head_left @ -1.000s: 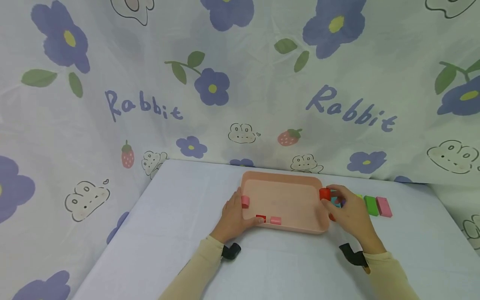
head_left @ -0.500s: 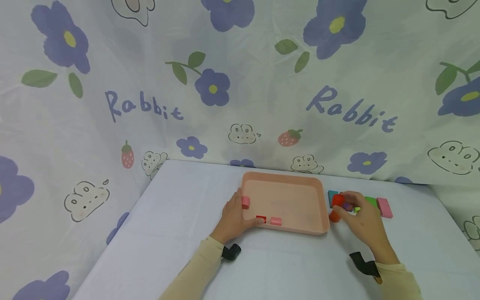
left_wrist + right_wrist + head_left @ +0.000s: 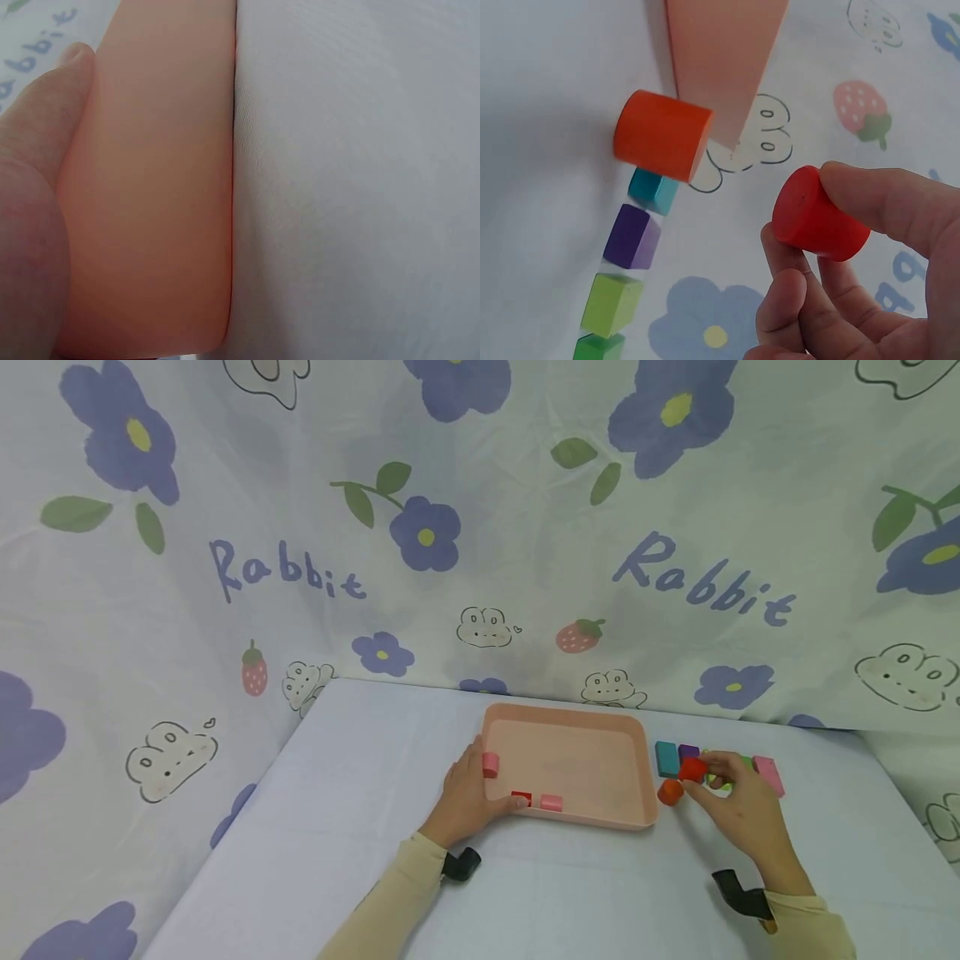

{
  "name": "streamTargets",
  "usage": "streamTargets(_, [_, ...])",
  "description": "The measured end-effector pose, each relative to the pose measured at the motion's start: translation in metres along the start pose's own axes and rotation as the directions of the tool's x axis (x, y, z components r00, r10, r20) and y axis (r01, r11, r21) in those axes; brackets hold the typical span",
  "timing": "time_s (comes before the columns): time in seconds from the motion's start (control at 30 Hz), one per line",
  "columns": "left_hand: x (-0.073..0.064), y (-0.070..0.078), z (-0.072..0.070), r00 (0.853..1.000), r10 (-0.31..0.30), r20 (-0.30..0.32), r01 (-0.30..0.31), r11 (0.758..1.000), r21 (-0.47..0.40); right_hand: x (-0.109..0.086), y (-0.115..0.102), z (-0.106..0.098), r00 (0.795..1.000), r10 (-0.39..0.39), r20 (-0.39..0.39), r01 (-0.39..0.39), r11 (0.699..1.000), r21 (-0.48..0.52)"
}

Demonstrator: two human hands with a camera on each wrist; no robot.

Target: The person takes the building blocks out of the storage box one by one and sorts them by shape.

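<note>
Head view shows the pink tray (image 3: 577, 756) on the white table (image 3: 360, 777), its far rim near the back edge, where the patterned curtain (image 3: 480, 510) hangs; a narrow strip of tabletop lies between. Wider surface stretches left of the tray to the slanting table edge, and in front of it between the two sleeves. To the right the space is tighter: the orange cylinder (image 3: 670, 792) and the teal block (image 3: 667, 759) stand just beside the tray's wall. The row continues with the purple block (image 3: 632, 236), yellow-green block (image 3: 613, 304), green block (image 3: 598, 347) and pink block (image 3: 768, 775).

Inside the tray, a pink piece (image 3: 491, 765) sits at the left wall, while a red piece (image 3: 521, 797) and a second pink piece (image 3: 551, 802) lie along the near wall.

The right hand (image 3: 738, 806) pinches the red cylinder (image 3: 821, 214) between thumb and fingertips, spread only as wide as the piece and apart from the orange cylinder. The left hand (image 3: 467, 793) lies extended, fingers along the tray's left side, thumb out on the near rim beside the red piece; whether the thumb touches that piece I cannot tell.
</note>
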State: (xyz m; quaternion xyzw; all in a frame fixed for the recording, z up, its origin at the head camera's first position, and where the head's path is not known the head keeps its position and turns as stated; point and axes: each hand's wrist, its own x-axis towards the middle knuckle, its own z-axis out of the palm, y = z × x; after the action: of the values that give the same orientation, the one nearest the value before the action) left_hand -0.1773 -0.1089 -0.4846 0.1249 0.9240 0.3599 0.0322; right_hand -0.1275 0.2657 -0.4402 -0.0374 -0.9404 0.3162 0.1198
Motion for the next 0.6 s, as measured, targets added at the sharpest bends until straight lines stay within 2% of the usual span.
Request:
streamTargets(0.33, [0.000,0.001,-0.001,1.000,-0.005,0.001,0.005,1.000,0.001,0.002,0.009,-0.002,1.000,0.027,-0.011,-0.027,0.999,-0.026])
streamTargets(0.6, [-0.001,0.001,-0.001,1.000,-0.008,0.001,0.008,1.000,-0.025,0.002,0.013,-0.003,0.995,0.090,0.050,-0.089,0.996,-0.018])
